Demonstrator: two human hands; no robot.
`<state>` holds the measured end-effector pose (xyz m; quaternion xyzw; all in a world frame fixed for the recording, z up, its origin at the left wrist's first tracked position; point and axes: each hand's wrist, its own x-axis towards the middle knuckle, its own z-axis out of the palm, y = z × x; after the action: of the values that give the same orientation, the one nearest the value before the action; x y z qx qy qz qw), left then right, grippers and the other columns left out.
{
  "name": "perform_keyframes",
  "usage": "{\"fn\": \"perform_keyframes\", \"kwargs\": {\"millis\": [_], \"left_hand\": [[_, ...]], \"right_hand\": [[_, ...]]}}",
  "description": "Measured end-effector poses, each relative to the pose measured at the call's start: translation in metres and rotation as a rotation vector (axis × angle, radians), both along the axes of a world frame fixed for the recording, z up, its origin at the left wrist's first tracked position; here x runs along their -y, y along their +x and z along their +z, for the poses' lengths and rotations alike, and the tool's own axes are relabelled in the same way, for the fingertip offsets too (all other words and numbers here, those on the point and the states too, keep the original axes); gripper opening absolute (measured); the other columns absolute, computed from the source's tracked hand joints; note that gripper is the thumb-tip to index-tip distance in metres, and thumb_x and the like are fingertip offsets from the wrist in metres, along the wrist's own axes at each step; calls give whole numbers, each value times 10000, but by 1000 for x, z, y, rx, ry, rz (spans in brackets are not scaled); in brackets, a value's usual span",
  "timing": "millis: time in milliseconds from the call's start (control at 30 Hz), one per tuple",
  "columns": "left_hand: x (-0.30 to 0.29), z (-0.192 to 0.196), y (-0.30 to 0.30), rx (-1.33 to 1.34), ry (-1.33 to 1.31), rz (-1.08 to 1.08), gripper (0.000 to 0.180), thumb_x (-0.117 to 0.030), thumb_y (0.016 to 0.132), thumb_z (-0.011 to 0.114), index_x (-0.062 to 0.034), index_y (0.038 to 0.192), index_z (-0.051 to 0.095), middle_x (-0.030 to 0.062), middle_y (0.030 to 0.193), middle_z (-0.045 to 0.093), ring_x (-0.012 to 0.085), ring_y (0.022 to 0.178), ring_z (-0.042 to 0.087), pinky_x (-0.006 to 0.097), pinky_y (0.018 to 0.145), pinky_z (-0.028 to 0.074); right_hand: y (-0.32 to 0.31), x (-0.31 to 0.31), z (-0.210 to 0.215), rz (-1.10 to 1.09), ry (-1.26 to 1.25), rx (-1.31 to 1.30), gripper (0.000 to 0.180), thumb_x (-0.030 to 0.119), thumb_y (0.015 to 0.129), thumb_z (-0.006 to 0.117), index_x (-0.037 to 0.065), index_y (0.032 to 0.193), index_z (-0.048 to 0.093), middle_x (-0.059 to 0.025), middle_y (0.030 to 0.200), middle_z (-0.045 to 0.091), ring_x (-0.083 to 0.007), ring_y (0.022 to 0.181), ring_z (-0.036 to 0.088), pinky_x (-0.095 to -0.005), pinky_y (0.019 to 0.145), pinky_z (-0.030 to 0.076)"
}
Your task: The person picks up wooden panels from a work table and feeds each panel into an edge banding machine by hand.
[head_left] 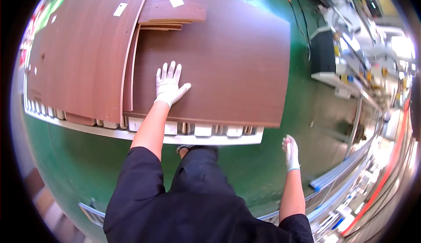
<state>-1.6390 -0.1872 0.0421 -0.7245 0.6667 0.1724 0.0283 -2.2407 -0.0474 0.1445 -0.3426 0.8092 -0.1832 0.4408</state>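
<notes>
The left hand, in a white work glove, lies flat with fingers spread wide on the large dark-brown wood-grain panel, palm down near the panel's near edge; it grips nothing, only presses on the surface. This panel lies flat on a pale metal roller conveyor, whose white rollers show under the panel's front edge. The right hand, also in a white glove, hangs in the air over the green floor, well apart from the panel and to its right; its fingers are loosely extended and close together, and it holds nothing. To the left of the large panel, a second broad brown wood-grain board with a pale edge strip lies on the same conveyor, overlapping narrower strips beside it, and carries a small white label. At the far end, a small stack of shorter brown boards rests on the large panel, with another white label on top. To the right stands a workbench with cluttered equipment, blurred by the lens. The person's dark short-sleeved shirt fills the lower middle of the view.
</notes>
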Motion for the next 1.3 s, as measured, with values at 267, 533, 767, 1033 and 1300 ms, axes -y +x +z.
{"fn": "perform_keyframes", "kwargs": {"millis": [267,533,767,1033,1300], "left_hand": [[42,-24,-2,92,-49,284,828,-575,973,498,-94,1619,306,109,1703,233,322,1570,184,501,1283,107],[41,-34,10,-72,-68,322,822,-548,910,602,-99,1565,387,122,1650,312,344,1536,239,537,1262,154],[38,-42,12,-92,-175,345,749,-550,926,584,-96,1511,472,111,1607,394,326,1496,322,513,1254,210],[27,-43,13,-104,-271,473,726,-542,941,591,-64,1481,508,113,1578,445,314,1484,361,483,1253,248],[23,-44,17,-152,-489,590,727,-433,895,652,-18,1469,490,180,1510,508,377,1420,439,518,1219,294]], "right_hand": [[254,367,-103,402,-47,803,833,537,1038,548,-48,1575,297,-266,1600,377,-376,1473,409,-490,1207,348],[527,590,-131,336,-168,922,800,649,1026,440,18,1518,437,-208,1532,494,-345,1397,490,-465,1168,389],[560,606,-137,497,-43,1126,613,511,1064,399,31,1415,547,-148,1395,613,-316,1226,605,-461,1073,482],[552,562,-140,495,-45,1212,569,478,1066,381,39,1378,565,-135,1386,613,-309,1231,596,-452,1078,474],[503,520,-167,330,-118,1325,529,444,1068,363,47,1340,583,-121,1377,613,-302,1237,586,-444,1083,466]]}}
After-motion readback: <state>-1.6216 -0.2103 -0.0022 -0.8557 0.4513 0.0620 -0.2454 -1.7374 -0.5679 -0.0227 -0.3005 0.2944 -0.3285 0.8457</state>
